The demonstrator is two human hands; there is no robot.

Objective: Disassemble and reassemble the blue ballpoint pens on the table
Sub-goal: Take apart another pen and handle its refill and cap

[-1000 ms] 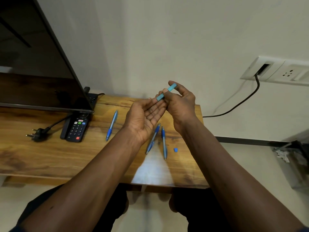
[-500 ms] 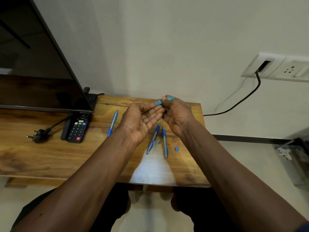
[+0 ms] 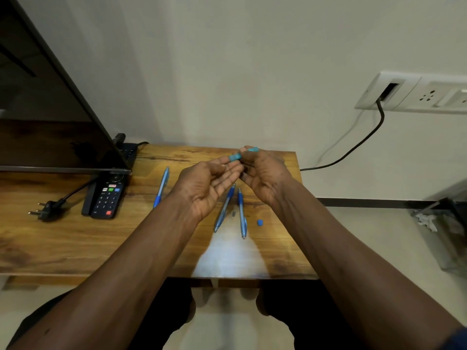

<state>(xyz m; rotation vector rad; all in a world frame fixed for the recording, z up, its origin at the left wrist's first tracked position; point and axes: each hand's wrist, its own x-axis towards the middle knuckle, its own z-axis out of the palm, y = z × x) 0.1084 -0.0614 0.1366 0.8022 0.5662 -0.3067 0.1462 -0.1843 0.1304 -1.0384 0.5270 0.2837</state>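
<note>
On the wooden table, a lone blue pen is laid left of centre. Over the table's middle the left hand is held palm up, fingers relaxed, tips touching a light-blue pen piece that is pinched by the right hand. A slanted pen, a straight pen and a small blue cap are laid on the table beneath.

Centre frame: right hand pinches light-blue pen piece, left hand palm-up, fingertips at it. Three blue pens, small blue cap on counter below.
</note>
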